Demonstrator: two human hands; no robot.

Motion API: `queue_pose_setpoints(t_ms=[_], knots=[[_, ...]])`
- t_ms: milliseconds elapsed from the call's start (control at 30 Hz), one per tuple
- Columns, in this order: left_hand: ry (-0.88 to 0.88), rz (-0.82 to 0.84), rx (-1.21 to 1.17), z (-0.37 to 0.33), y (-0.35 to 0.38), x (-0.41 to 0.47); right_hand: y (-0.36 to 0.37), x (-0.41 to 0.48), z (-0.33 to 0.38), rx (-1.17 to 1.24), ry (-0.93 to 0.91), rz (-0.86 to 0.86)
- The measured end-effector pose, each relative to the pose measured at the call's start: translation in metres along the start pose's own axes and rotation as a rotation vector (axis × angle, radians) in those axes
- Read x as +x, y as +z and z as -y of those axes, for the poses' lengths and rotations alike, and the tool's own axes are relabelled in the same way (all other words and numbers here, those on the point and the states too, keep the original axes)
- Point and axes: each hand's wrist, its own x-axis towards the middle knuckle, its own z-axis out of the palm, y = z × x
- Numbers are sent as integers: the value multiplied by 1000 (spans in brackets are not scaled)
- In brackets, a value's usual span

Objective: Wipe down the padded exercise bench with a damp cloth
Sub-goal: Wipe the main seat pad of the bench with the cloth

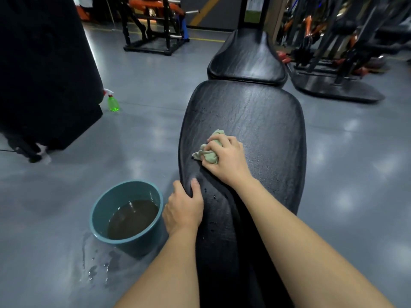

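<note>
On the bench pad my right hand grips the cloth, mid-wipe; my left hand clasps the edge; the far pad likely comes next.

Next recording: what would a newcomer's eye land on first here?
The black padded bench fills the centre, where the right hand grips a bunched pale green cloth against it while the left hand holds its left edge. Left of it on the wet floor stands a teal basin of murky water.
</note>
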Motion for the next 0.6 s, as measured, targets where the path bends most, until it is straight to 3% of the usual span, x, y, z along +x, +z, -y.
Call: queue_pose_setpoints(t_ms=[200, 400, 600], knots=[[13, -16, -17, 0, -3, -3, -71, -78, -66, -201, 392, -158], [42, -14, -16, 1, -5, -5, -75, -98, -62, -92, 581, -214], [75, -39, -12, 1, -3, -4, -72, -101, -51, -105, 591, -218]])
